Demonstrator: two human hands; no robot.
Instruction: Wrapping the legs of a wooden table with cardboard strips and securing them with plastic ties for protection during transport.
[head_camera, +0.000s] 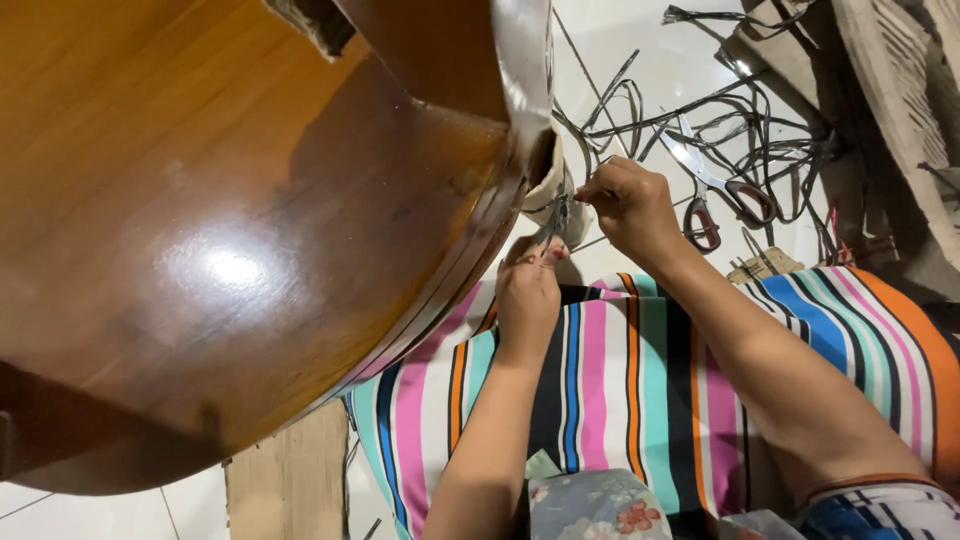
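A big round table (230, 230) of glossy brown wood fills the left, tipped on its side, its smooth varnish throwing back a bright glare. Its curved rim (505, 190) runs down the middle of the view, worn and scuffed at the edge. At the rim sits a pale, frayed wrap (548, 185), rough-looking, with thin dark strips (556, 215) threaded against it.

The left hand (527, 290) rises from the lap, knuckles up, fingers bunched at the top with the grip pinched together on the strips just below the wrap. The right hand (632, 208) comes in from the right, wrist bent, fingertips closed on the same strips beside the rim. Both hands are nearly touching, forearms angled in from below.

Under the arms lies a striped cloth (620, 390), soft and flat, in pink, white, teal, orange, blue and black bands across the lap. Beyond the right hand, on the white tiled floor (660, 70), lie scissors (715, 185) with bright blades and dark reddish handles, blades apart. Around them sprawls a loose tangle of offcuts (770, 140), thin, flat and dark, looping every way. A plain wooden board (290, 480) sits at the bottom, below the table.
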